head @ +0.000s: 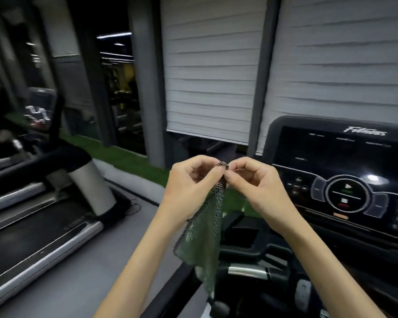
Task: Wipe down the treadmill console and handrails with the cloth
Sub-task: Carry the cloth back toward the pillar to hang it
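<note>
Shows a green cloth (203, 228) with a dark stitched edge, dangling in mid-air from its top corner and touching nothing of the machine. Holds that corner between the left hand (191, 180) and the right hand (255, 182), brought together fingertip to fingertip, pinching the same bunched bit of fabric with thumb and forefinger on each side, other fingers loosely curled. Lets the rest of the fabric fall narrow and folded below the wrists, between the forearms.

Just beyond the right hand and to its right, places the treadmill console (331, 157): dark screen, round start-and-stop control, button clusters, one bright spot of glare. Below both hands, partly behind the hanging fabric, finds a handrail (246, 270) with a shiny metal grip section. Well out to the left of the left hand, sets a second treadmill (44, 226) on grey floor; ahead of the hands, pale slatted blinds (211, 76) and a strip of green turf (124, 157).

Reads as the preparation step: sorting out or opening the cloth before any wiping, with console and rails seemingly not yet touched. Calls next, most likely, for drawing the hands apart to spread the fabric, gathering it flat into one palm, then reaching forward and rightward to press it on the console face. Needs light pressure near the buttons to avoid triggering anything.
</note>
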`<state>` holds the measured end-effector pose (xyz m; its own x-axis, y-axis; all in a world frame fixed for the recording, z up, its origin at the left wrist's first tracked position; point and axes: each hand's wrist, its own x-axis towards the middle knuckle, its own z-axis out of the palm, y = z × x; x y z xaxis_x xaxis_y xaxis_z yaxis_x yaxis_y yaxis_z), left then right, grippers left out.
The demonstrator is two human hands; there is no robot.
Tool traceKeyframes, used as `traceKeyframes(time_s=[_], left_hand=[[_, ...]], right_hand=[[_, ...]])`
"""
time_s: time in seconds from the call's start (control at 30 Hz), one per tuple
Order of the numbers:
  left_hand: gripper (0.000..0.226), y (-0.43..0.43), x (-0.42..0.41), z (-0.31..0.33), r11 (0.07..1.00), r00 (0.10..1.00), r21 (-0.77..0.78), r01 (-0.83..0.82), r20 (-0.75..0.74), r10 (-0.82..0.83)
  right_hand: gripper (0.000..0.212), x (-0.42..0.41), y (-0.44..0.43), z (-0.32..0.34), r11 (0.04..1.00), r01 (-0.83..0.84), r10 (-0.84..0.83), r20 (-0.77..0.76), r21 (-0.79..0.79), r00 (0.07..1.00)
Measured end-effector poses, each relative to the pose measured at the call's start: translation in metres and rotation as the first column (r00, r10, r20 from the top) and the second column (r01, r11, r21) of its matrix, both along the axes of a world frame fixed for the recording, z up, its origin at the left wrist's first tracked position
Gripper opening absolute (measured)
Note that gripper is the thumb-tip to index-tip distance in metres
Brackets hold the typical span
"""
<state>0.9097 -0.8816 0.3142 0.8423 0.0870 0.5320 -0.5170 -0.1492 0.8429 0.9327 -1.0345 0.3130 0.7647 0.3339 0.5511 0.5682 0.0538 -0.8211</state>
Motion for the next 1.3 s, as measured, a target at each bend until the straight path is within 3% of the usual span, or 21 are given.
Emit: traceKeyframes(time_s=[0.17, 0.27, 0.4, 0.6, 0.8, 1.0, 1.3], left_hand=[[0.009, 0.029, -0.057, -0.008, 0.968, 0.966, 0.027, -0.248, -0.072, 0.249], [0.011, 0.046, -0.104, -0.024, 0.893, 0.89, 0.094, -0.44, -0.087, 0.448], [0.004, 0.067, -0.177, -0.038, 0.818, 0.805, 0.135, -0.56, -0.147, 0.575], [0.005, 0.102, -0.293, -0.049, 0.703, 0.676, 0.148, -0.696, -0.197, 0.71], [0.011, 0.141, -0.441, -0.07, 0.504, 0.47, 0.125, -0.855, -0.225, 0.853], [0.013, 0.184, -0.588, -0.08, 0.28, 0.248, 0.088, -0.956, -0.272, 0.93], [0.016, 0.226, -0.764, -0.075, 0.075, 0.057, 0.057, -0.996, -0.265, 0.962]], right_hand=[[0.005, -0.02, 0.039, -0.013, 0.985, -0.173, 0.173, 0.002, -0.017, 0.985], [0.009, -0.045, 0.066, -0.024, 0.948, -0.315, 0.316, 0.008, -0.052, 0.949], [0.011, -0.09, 0.104, -0.036, 0.864, -0.502, 0.498, -0.08, -0.044, 0.864], [0.011, -0.18, 0.17, -0.056, 0.681, -0.733, 0.718, -0.195, -0.007, 0.668], [0.011, -0.308, 0.249, -0.076, 0.453, -0.891, 0.86, -0.27, 0.011, 0.434], [0.01, -0.45, 0.325, -0.085, 0.271, -0.962, 0.924, -0.271, -0.035, 0.27], [0.01, -0.628, 0.401, -0.08, 0.017, -1.0, 0.97, -0.241, 0.005, 0.015]])
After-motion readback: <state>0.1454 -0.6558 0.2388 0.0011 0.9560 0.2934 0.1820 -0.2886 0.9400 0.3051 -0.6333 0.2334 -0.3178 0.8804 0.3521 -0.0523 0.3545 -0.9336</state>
